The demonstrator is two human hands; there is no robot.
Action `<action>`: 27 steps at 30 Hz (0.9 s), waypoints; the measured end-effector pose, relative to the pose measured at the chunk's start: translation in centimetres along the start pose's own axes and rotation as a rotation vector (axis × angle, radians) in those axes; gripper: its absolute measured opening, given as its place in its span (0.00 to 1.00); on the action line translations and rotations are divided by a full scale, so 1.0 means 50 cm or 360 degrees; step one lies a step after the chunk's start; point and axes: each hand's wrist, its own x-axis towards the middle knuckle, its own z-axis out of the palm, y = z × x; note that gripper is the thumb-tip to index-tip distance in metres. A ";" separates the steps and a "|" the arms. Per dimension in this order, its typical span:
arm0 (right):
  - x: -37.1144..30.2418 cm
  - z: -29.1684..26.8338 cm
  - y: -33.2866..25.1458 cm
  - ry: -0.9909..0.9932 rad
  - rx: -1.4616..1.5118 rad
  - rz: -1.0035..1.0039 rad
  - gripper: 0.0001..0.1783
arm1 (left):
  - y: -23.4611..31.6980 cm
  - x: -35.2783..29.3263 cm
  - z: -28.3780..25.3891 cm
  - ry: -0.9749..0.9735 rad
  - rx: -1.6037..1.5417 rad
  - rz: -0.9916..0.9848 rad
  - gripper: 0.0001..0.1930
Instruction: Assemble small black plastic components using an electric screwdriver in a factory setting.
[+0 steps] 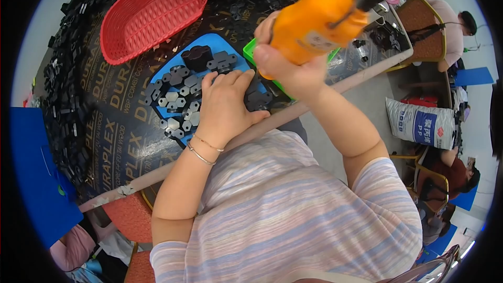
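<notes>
My right hand [296, 73] is wrapped around an orange corded power tool [314, 18], raised above the table's near right side. Its working tip is hidden behind my hand. My left hand [226, 106] lies palm down, fingers stretched out, over a blue board [212, 41]. Its fingertips touch small dark parts there; whether one is pinned beneath the palm cannot be seen. Around those fingers lie several black and grey hexagonal plastic pieces [173, 97], some with holes in side tabs. A larger black block [197, 58] sits toward the board's far side.
A red plastic basket [154, 13] stands behind the board. Beside the board is a bright green tray [249, 51], partly covered by my right hand. Heaps of black parts [68, 89] spread along the table's left and far sides. Other people sit at the right, near a white sack [419, 123].
</notes>
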 end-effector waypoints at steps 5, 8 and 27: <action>0.002 0.008 0.002 -0.0053 0.0088 0.0146 0.08 | 0.001 -0.001 -0.003 -0.0033 -0.0004 -0.0020 0.36; 0.002 0.002 0.012 -0.0064 0.0111 0.0094 0.07 | -0.002 -0.001 0.001 -0.0024 -0.0004 -0.0018 0.36; 0.010 -0.098 -0.015 0.0089 -0.0123 0.0034 0.09 | 0.002 0.002 -0.001 -0.0010 0.0022 -0.0029 0.37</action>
